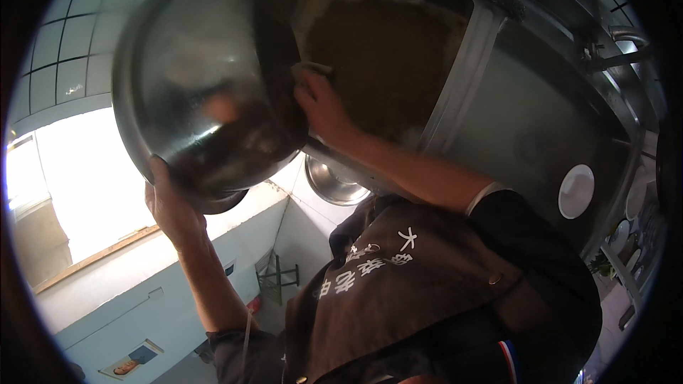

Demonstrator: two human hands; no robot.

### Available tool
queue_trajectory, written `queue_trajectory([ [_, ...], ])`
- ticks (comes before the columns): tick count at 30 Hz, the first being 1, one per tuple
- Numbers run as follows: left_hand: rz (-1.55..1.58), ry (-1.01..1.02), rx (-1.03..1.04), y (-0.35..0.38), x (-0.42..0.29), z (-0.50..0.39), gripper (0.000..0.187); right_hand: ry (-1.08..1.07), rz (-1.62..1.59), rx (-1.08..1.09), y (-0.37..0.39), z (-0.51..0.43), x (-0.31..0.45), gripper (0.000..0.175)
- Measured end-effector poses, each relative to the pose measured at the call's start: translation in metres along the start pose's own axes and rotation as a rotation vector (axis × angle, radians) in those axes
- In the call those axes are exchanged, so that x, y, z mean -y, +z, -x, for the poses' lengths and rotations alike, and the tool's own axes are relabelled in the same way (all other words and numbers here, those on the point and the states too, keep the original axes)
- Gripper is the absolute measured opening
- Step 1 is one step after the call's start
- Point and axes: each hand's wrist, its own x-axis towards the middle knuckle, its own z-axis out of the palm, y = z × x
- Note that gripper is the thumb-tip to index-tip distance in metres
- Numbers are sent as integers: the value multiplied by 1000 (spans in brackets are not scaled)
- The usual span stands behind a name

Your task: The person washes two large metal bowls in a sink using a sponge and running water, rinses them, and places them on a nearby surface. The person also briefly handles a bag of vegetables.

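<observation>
A large stainless steel pot (213, 80) is held up, tilted on its side over the left part of a sink. My left hand (173, 205) grips its outer edge at the lower left, with the thumb over the lip. At the pot's other end, my right hand (323, 109) holds a pale cloth or pad (314, 68) against the metal. The fingertips of that hand are partly hidden. Brownish liquid (384, 64) fills the left sink basin behind my right hand.
The right sink basin (533, 117) holds cloudy water and a white bowl (576, 192). A metal faucet (619, 58) stands at the far right. Below the pot is a stainless steel bowl (339, 184). Several dishes (621, 237) lie right of the sink. A green-framed chair or stool (277, 277) stands behind.
</observation>
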Motion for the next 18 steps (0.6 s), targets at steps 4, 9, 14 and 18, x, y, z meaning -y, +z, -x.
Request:
queue_trajectory([
  [4,55,69,137,-20,18,9,46,475,-409,253,-8,-53,-47,27],
  [9,59,140,241,-46,50,26,35,495,-380,250,-36,-89,-8,29],
  [14,46,149,241,-51,59,30,30,2,-176,-86,-51,-92,83,32],
  [18,22,178,268,-57,64,31,30,-523,254,-12,-47,-74,144,33],
])
